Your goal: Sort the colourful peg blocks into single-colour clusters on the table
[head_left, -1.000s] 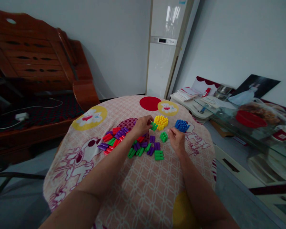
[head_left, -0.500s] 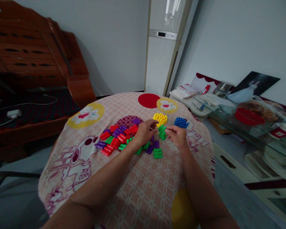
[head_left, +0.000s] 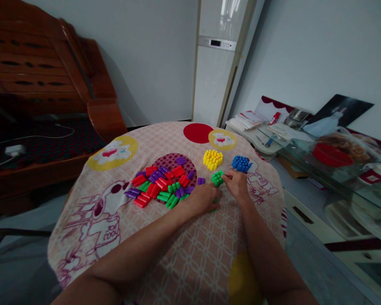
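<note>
Green plastic pegs form a compact cluster [head_left: 217,178] on the cloth-covered surface [head_left: 184,262], in front of a yellow cluster [head_left: 213,159] and left of a blue cluster [head_left: 241,163]. Of the person's hands, the right hand [head_left: 236,184] pinches the green cluster's right edge, thumb and forefinger nearly together. The left hand [head_left: 203,199] bends low just beside it, fingers partly curled; whether it grips anything I cannot tell. Red, purple and green pieces [head_left: 155,187] lie scattered farther left.
</note>
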`<state>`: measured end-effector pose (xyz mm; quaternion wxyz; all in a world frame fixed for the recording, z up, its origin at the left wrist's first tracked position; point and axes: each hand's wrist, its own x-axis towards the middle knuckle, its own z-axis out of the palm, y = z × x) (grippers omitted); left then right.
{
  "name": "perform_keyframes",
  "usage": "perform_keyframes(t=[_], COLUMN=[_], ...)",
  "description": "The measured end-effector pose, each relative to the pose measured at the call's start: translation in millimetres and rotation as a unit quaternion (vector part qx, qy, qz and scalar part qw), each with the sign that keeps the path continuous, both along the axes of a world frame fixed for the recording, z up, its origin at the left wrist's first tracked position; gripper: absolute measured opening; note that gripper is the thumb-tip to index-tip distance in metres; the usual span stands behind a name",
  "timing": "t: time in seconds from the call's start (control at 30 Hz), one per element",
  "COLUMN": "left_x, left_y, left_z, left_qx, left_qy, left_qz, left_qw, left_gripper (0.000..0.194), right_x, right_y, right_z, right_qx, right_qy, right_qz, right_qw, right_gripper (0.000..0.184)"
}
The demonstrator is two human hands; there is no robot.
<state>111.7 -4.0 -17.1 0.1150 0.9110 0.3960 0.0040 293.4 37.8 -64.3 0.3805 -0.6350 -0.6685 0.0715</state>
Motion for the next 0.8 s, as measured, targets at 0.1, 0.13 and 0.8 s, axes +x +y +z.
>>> perform_keyframes(t=[0.1, 0.13, 0.8], left_x=[1.7, 1.6, -32.0], left_y=[-3.1, -3.3, 44.7], left_z=[1.6, 1.1, 5.4], left_qx=[-0.006, -0.008, -0.16], left_qy=[0.01, 0.008, -0.516], left_qz=[-0.003, -0.006, 0.153], left_qw=[1.0, 1.0, 0.828], left_gripper=[0.028, 0.028, 0.022], right_x=[0.0, 0.6, -19.8], right_y=[-1.4, -1.8, -22.2], right_z=[2.5, 3.5, 32.3], right_qx=[0.004, 0.01, -0.069], right_qy=[-0.05, -0.057, 0.282], right_qz=[0.01, 0.01, 0.195], right_qw=[0.999, 0.998, 0.937], right_gripper=[0.031, 0.036, 0.027])
